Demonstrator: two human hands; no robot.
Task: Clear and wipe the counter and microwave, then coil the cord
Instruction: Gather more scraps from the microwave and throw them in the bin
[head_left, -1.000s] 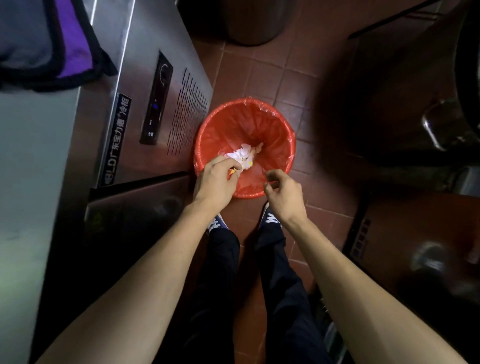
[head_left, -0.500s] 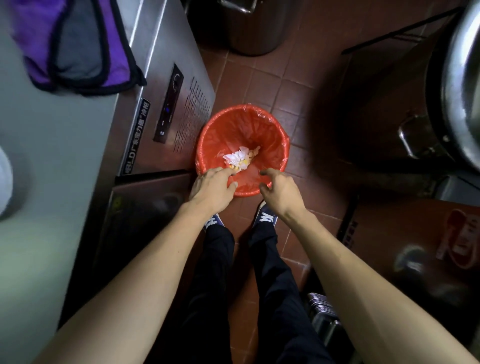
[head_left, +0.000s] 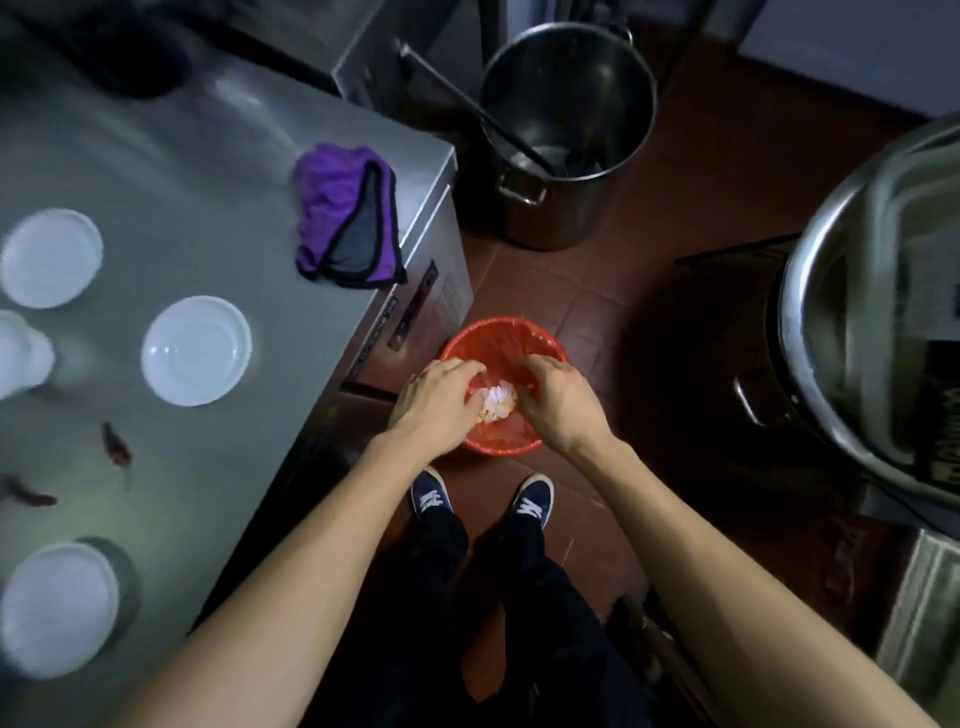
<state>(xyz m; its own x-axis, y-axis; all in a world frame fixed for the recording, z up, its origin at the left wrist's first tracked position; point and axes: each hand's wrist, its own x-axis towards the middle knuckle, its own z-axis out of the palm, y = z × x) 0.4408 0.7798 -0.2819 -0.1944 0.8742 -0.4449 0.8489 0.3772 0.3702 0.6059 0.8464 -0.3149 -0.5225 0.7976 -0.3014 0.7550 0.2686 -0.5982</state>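
Note:
A red-lined waste bin (head_left: 501, 328) stands on the floor against the steel counter's (head_left: 218, 171) side. White and yellow scraps (head_left: 500, 404) lie inside it. My left hand (head_left: 435, 410) and my right hand (head_left: 560, 406) hover close together over the bin's near half, fingers drooping loosely downward, and I see nothing held in either. On the counter lie a purple cloth (head_left: 340, 223) near its far corner and two dried red chillies (head_left: 117, 450) near the front. No microwave or cord is in view.
Several white bowls (head_left: 196, 351) sit on the counter. A tall steel pot (head_left: 566, 135) with a ladle stands on the tiled floor beyond the bin. A large steel pot (head_left: 872, 322) fills the right side. My shoes (head_left: 431, 500) stand just short of the bin.
The scraps my left hand held have dropped into the bin. Both hands have drawn closer together over it. My view has pulled back, showing the countertop.

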